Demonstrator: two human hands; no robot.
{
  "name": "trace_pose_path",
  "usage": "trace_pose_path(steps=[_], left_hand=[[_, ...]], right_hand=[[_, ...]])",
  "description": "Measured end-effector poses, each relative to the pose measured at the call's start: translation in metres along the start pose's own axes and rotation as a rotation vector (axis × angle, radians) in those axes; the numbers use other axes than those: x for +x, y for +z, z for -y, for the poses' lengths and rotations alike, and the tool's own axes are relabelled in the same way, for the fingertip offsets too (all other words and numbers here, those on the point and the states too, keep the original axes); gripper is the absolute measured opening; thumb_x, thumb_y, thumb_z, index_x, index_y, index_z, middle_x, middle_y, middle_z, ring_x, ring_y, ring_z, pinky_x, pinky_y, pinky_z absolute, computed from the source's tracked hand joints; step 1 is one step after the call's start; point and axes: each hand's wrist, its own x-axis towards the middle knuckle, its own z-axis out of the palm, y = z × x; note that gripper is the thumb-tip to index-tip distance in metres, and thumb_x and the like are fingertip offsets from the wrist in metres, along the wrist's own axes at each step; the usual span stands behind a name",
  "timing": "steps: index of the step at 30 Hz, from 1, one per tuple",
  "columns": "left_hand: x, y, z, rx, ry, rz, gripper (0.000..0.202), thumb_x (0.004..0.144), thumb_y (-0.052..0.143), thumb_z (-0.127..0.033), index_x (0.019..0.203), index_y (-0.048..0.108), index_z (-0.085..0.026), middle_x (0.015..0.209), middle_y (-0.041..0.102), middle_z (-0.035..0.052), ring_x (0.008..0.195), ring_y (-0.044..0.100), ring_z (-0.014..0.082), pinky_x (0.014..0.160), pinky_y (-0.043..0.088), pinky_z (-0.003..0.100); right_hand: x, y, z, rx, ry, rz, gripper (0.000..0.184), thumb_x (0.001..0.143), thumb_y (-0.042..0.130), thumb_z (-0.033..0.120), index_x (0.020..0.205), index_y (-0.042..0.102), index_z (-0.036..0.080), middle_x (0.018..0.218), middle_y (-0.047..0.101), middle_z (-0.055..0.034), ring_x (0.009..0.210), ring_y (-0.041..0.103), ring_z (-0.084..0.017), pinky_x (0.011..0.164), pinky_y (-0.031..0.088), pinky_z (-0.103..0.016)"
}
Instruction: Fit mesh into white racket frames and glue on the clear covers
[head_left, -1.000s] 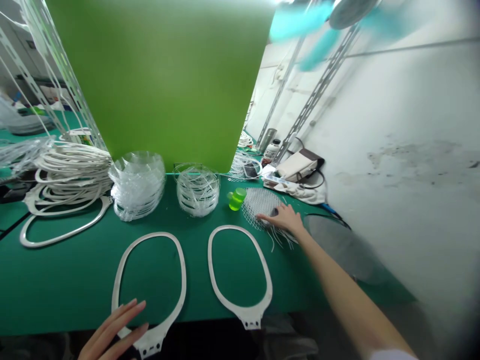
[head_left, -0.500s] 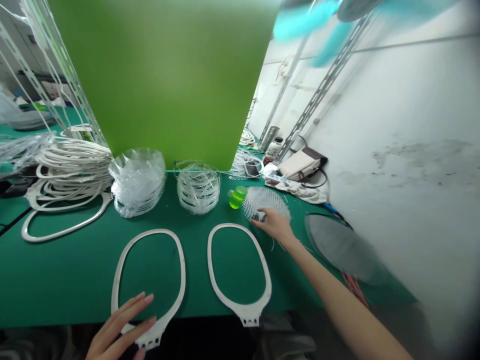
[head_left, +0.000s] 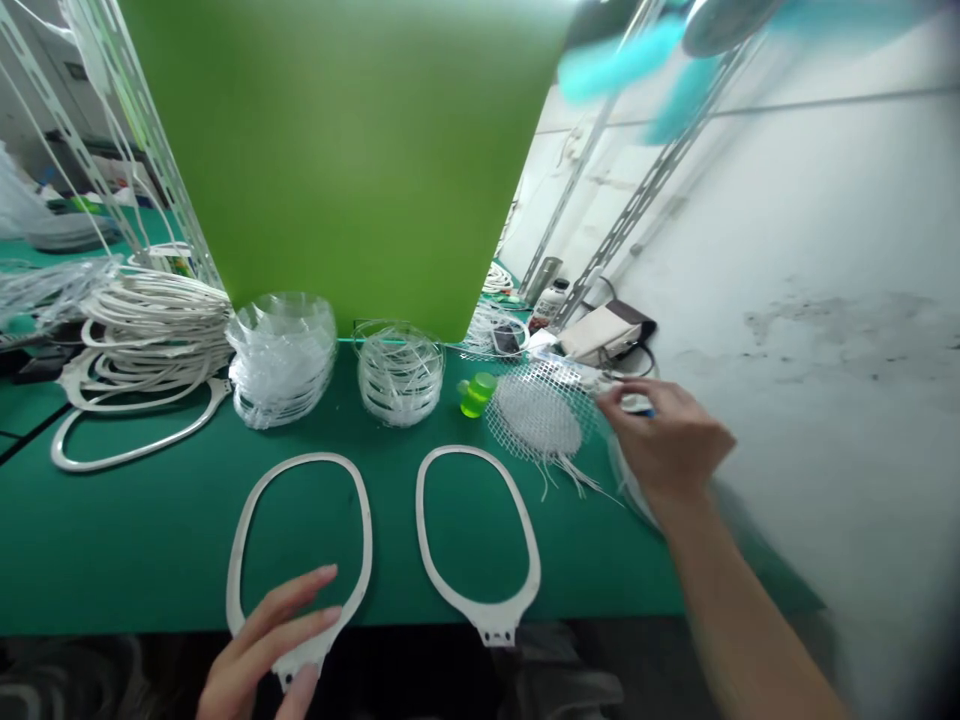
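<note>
My right hand is closed in a pinch on the edge of a white mesh sheet. The sheet tilts up from a stack of round mesh pieces, with loose strands trailing at the stack's near side. My left hand lies with its fingers spread over the lower end of a white oval frame, near its tab. To the right of that frame, a second white oval frame lies flat, apart from both hands. A small green jar stands beside the mesh stack.
Stacked clear plastic rings and thinner rings stand along the back. More white frames pile up at left. A large green panel blocks the rear. A blurred turquoise fan hangs above right, near the wall.
My right hand has moved right from the mesh stack, drawing up one mesh sheet by its edge. My left hand has shifted slightly right over the frame's lower end.
</note>
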Motion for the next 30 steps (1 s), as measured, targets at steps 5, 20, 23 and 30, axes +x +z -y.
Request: trace_pose_path(steps=[5,20,23,30], left_hand=[[0.035,0.058,-0.008,-0.674,-0.453,0.338,0.051,0.089,0.066,-0.052,0.133,0.065,-0.027,0.141,0.061,0.0129,0.126,0.061,0.0348,0.101,0.053,0.047],[0.071,0.122,-0.037,-0.858,-1.043,0.072,0.045,0.081,0.078,-0.015,0.122,0.058,-0.017,0.141,0.058,0.0168,0.102,0.072,0.0259,0.080,0.059,0.031],[0.071,0.100,-0.036,-0.864,-0.976,-0.029,0.054,0.073,0.086,-0.021,0.121,0.062,-0.017,0.134,0.064,0.0147,0.096,0.074,0.0260,0.073,0.061,0.030],[0.042,0.013,-0.002,-0.749,-1.004,-0.335,0.075,0.050,0.098,-0.029,0.119,0.069,-0.022,0.125,0.071,0.0094,0.093,0.076,0.0298,0.068,0.064,0.028]], right_hand=[[-0.058,-0.057,0.060,0.108,-0.305,0.011,0.013,0.089,0.061,0.024,0.081,0.070,0.020,0.092,0.078,-0.0047,0.073,0.072,-0.018,0.057,0.045,-0.025],[-0.058,0.000,0.014,0.158,0.296,0.803,0.038,0.087,0.060,0.054,0.097,0.071,0.019,0.101,0.075,-0.0111,0.093,0.070,-0.025,0.073,0.052,-0.030],[-0.052,0.045,-0.013,0.003,0.381,0.947,0.038,0.082,0.064,0.053,0.079,0.072,0.017,0.084,0.075,-0.0140,0.084,0.071,-0.029,0.066,0.049,-0.031],[-0.072,0.056,-0.022,-0.006,0.406,1.067,0.024,0.082,0.065,0.042,0.080,0.076,0.021,0.084,0.076,-0.0080,0.079,0.072,-0.024,0.059,0.044,-0.025]])
